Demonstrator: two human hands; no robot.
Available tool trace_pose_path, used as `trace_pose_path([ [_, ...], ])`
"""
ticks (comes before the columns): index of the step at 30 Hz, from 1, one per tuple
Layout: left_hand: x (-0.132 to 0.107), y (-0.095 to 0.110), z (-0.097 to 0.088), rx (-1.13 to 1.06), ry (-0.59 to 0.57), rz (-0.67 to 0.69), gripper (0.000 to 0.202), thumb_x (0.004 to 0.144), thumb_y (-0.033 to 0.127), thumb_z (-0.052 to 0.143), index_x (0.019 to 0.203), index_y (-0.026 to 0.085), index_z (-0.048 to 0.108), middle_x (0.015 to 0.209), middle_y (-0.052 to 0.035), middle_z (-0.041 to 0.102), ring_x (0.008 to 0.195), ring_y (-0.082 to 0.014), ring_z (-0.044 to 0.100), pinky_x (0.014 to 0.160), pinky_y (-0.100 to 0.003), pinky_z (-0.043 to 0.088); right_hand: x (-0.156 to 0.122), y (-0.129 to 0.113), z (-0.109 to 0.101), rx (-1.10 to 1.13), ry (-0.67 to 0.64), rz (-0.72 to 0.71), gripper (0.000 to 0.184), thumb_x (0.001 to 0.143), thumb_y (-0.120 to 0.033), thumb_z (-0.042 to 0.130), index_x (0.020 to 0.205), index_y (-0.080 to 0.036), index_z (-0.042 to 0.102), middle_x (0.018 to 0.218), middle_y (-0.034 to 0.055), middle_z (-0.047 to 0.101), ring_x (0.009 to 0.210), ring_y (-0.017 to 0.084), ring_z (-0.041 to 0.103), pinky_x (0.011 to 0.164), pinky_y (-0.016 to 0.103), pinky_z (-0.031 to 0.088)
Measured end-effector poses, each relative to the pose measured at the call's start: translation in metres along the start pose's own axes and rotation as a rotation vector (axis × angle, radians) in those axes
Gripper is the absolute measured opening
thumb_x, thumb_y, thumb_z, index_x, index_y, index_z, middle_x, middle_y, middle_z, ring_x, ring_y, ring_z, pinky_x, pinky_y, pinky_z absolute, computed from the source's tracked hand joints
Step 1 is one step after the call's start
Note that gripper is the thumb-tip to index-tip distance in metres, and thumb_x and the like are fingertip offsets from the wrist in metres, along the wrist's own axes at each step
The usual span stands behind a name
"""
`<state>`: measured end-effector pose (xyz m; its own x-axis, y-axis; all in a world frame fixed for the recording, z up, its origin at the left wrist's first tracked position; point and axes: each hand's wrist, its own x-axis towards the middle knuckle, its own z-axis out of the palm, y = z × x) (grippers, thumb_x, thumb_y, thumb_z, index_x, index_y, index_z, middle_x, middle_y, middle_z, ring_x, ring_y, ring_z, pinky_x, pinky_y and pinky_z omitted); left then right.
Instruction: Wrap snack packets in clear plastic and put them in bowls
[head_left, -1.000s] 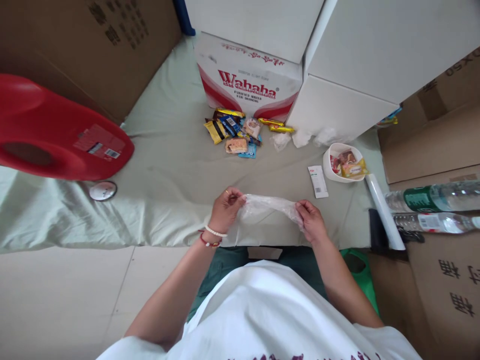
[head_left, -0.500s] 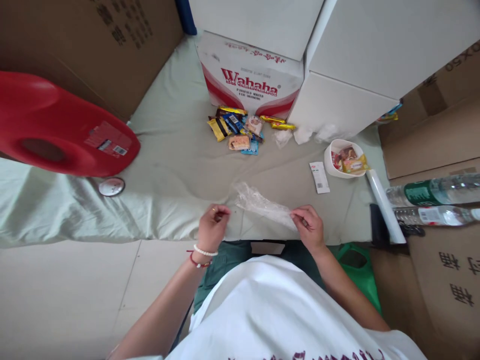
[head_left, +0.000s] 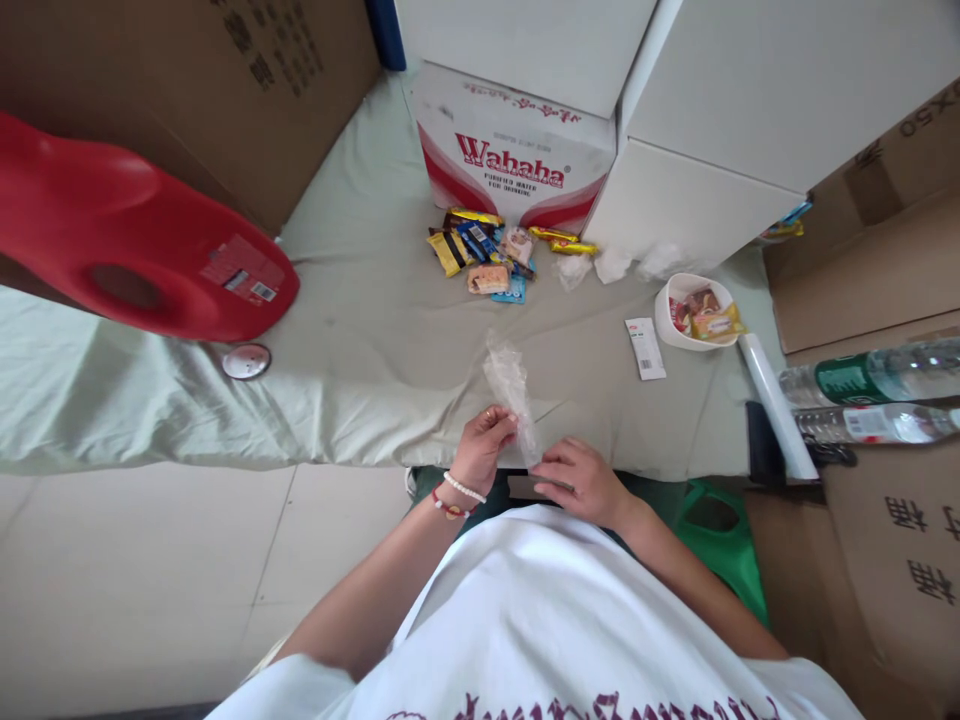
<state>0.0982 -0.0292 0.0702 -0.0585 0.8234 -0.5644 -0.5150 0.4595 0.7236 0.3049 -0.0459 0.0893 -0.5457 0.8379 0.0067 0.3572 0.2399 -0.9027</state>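
Note:
A crumpled clear plastic bag [head_left: 507, 372] stretches from the cloth-covered surface toward my body. My left hand [head_left: 486, 446], wearing a ring and two bracelets, is closed with its fingertips pinching the bag's side partway along. At the bag's near end, the fingertips of my right hand [head_left: 581, 483] are closed on the plastic. Farther back lies a pile of wrapped snacks [head_left: 480, 242] in yellow, blue and pink. To the right, a small white packet [head_left: 645, 348] rests beside a white bowl [head_left: 677, 330] holding more wrapped snacks.
A large red jug [head_left: 172, 270] and a round tin [head_left: 246, 361] are at left. White cartons and a Wahaha box [head_left: 517, 150] stand behind, with crumpled clear plastic [head_left: 613, 264] before them. At right are a white roll [head_left: 778, 405] and plastic bottles [head_left: 870, 378].
My left hand has moved right and taken hold of the bag. My right hand has shifted left and nearer my body, turning the bag more lengthwise. The view has shifted slightly.

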Motion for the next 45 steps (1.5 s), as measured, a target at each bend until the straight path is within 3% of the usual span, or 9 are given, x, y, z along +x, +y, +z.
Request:
trace_pose_path([
  [5,-0.007,0.008,0.003,-0.167,-0.198,-0.096,0.042,0.06,0.039,0.094,0.079,0.02,0.062,0.074,0.0028,0.062,0.073,-0.0137,0.063,0.074,-0.03,0.053,0.023,0.013,-0.015,0.438,0.322,0.355,0.037,0.091,-0.063,0.072,0.106,-0.031,0.081,0.106,0.006,0.074,0.096,0.022,0.066,0.087,0.038,0.055],
  [8,-0.005,0.007,0.006,-0.102,-0.276,-0.135,0.044,0.063,0.044,0.093,0.08,0.02,0.06,0.073,0.0028,0.061,0.069,-0.0129,0.059,0.068,-0.029,0.051,0.046,0.016,-0.014,0.746,0.175,0.492,0.055,0.074,-0.068,0.085,0.112,-0.029,0.079,0.11,0.0052,0.076,0.1,0.023,0.068,0.087,0.036,0.056],
  [10,0.0,0.004,0.006,0.007,-0.242,-0.081,0.043,0.065,0.047,0.091,0.079,0.021,0.06,0.072,0.0037,0.058,0.066,-0.0111,0.054,0.063,-0.025,0.046,0.061,0.016,-0.008,0.838,0.082,0.502,0.052,0.067,-0.062,0.092,0.102,-0.025,0.079,0.1,0.0038,0.077,0.092,0.021,0.069,0.083,0.034,0.056],
  [17,0.025,0.001,-0.004,0.16,-0.018,0.16,0.037,0.076,0.054,0.08,0.075,0.025,0.058,0.069,0.0028,0.054,0.063,-0.0131,0.049,0.061,-0.027,0.048,0.08,0.028,0.007,0.937,0.337,0.6,0.046,0.056,-0.044,0.1,0.075,-0.021,0.065,0.069,-0.0045,0.064,0.06,0.01,0.057,0.057,0.023,0.048],
  [24,0.035,0.002,0.0,0.185,0.068,0.156,0.031,0.081,0.051,0.072,0.075,0.026,0.056,0.065,0.0033,0.054,0.059,-0.0148,0.05,0.059,-0.029,0.046,0.067,0.029,0.004,0.582,0.506,0.486,0.038,0.073,-0.054,0.087,0.078,-0.024,0.064,0.064,-0.0063,0.053,0.054,0.01,0.041,0.049,0.024,0.032],
  [27,0.037,-0.001,0.003,0.275,0.117,0.196,0.026,0.085,0.047,0.069,0.074,0.026,0.058,0.065,0.0013,0.057,0.062,-0.017,0.053,0.061,-0.031,0.045,0.061,0.018,0.009,0.354,0.406,0.42,0.033,0.085,-0.055,0.076,0.078,-0.025,0.064,0.067,-0.0037,0.055,0.059,0.012,0.044,0.054,0.026,0.034],
  [31,0.037,-0.005,0.007,0.379,0.179,0.278,0.021,0.088,0.042,0.067,0.076,0.026,0.062,0.075,-0.0021,0.067,0.071,-0.0192,0.059,0.069,-0.032,0.046,0.059,0.013,0.023,0.123,0.276,0.392,0.028,0.078,-0.047,0.083,0.083,-0.026,0.067,0.075,-0.0022,0.062,0.067,0.015,0.051,0.063,0.028,0.04],
  [40,0.044,-0.006,0.012,0.013,0.207,0.147,0.033,0.092,0.056,0.065,0.086,0.025,0.055,0.08,-0.0004,0.067,0.069,-0.0164,0.065,0.063,-0.029,0.049,0.063,0.029,0.003,0.44,0.35,0.517,0.041,0.077,-0.061,0.075,0.075,-0.025,0.057,0.065,-0.0048,0.048,0.057,0.013,0.041,0.053,0.027,0.037],
  [45,0.043,-0.012,0.021,-0.133,0.028,0.065,0.042,0.079,0.052,0.076,0.102,0.022,0.06,0.106,-0.0077,0.074,0.095,-0.0206,0.073,0.085,-0.034,0.056,0.058,0.028,0.01,0.259,0.285,0.448,0.039,0.078,-0.058,0.076,0.097,-0.026,0.065,0.102,0.0054,0.067,0.094,0.022,0.063,0.071,0.032,0.056],
])
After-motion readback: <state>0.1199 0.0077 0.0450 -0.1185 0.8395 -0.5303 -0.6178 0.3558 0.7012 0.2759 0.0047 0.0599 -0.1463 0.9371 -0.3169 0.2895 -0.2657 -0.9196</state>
